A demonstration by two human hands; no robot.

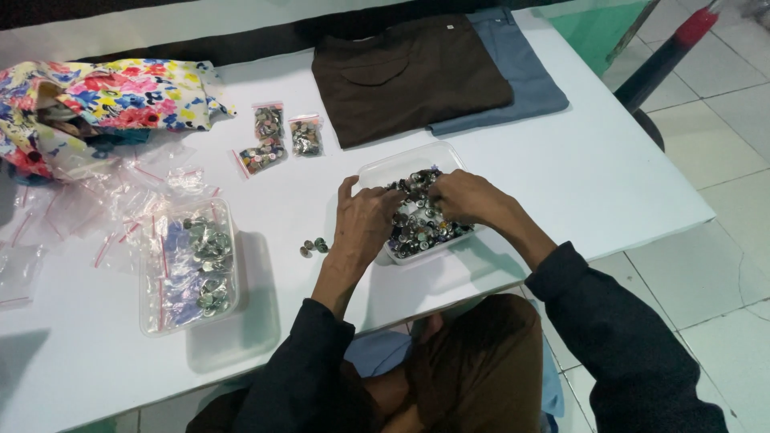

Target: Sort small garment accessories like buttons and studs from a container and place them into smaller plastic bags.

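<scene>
A clear plastic tray filled with several small metal buttons sits on the white table. My left hand rests at the tray's left edge, fingers curled over the buttons. My right hand reaches into the tray from the right, fingertips in the pile. What the fingers pinch is too small to tell. Three loose buttons lie on the table just left of my left hand.
A second clear container with buttons and small bags stands at the left. Three filled zip bags lie behind, empty bags and a floral cloth at far left. Folded brown and blue garments lie at the back.
</scene>
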